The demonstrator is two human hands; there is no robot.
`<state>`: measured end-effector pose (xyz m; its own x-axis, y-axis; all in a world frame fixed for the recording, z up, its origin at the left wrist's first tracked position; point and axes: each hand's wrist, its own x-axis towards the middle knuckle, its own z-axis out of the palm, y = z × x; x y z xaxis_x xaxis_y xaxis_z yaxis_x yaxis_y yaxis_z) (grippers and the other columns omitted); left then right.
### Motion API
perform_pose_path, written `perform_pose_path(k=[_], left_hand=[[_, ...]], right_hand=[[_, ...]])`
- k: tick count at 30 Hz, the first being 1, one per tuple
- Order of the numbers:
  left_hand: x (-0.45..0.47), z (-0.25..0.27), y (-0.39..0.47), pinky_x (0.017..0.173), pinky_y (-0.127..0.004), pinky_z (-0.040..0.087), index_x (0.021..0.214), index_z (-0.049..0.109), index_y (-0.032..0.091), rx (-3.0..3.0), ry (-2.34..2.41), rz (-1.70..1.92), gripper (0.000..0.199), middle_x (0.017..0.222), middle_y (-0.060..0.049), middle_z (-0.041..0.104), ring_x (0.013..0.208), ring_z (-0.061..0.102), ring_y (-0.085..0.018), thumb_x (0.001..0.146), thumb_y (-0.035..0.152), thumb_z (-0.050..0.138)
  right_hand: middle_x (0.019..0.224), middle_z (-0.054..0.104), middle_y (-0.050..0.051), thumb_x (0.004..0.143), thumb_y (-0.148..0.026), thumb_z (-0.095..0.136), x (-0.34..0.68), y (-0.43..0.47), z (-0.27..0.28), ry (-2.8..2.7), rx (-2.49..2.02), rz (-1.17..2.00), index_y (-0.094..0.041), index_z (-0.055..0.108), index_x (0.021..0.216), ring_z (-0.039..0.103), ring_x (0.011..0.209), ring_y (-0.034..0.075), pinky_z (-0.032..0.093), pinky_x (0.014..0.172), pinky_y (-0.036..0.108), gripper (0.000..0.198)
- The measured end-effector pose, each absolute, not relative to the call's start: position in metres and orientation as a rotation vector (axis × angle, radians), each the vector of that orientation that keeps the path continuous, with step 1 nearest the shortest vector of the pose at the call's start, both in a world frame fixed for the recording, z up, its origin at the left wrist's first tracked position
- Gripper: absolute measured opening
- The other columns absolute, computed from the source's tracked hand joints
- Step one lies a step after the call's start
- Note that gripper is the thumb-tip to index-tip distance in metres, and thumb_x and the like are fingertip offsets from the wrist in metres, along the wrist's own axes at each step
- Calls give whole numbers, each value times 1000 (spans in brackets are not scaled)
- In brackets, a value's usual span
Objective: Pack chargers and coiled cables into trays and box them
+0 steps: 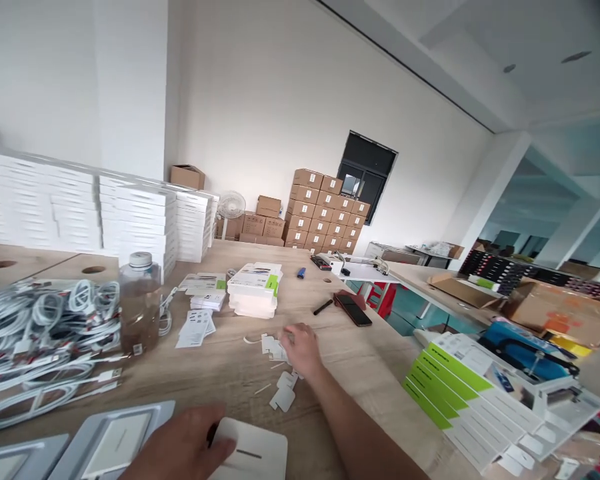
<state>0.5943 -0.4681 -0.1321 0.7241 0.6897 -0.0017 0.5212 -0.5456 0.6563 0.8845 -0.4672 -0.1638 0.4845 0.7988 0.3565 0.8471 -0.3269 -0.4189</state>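
At the bottom, my left hand (187, 437) grips the left edge of a flat white box (260, 447) with rounded corners and a thin dark slot; its lower part runs out of the picture. My right hand (303, 348) is stretched forward over the table, fingers curled down at white card scraps (270, 347); the fingertips are partly hidden. More cut scraps (283, 392) lie below that hand. Left of my left hand are grey trays (155, 417), one holding a white flat device (117, 443).
Coiled white cables (45, 320) and a bottle of brown liquid (140, 303) stand left. Beyond the scraps are leaflets (195, 327) and a stack of white boxes (253, 293). A black pen (323, 307) and phone (353, 309) lie right. Green-and-white boxes (460, 393) are stacked at right.
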Motion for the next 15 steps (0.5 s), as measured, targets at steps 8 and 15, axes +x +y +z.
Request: perform_pose_path(k=[8,15], left_hand=[[587,-104,-468,78,-31,43,83,62,22,2237,884,235,31,89,-3,68,91,61,-25,86,50,49],[586,-109,-464,77,-28,42,102,61,25,2188,804,321,26,86,1,63,87,60,-21,89,43,48]], right_hand=[[104,70,2,75,-35,69,846,-442,-157,-1574,-2220,-51,-27,72,88,54,109,25,30,97,39,15],[94,74,8,59,-31,82,850,-414,-139,-1573,-2497,85,-23,72,83,62,102,32,37,91,44,27]])
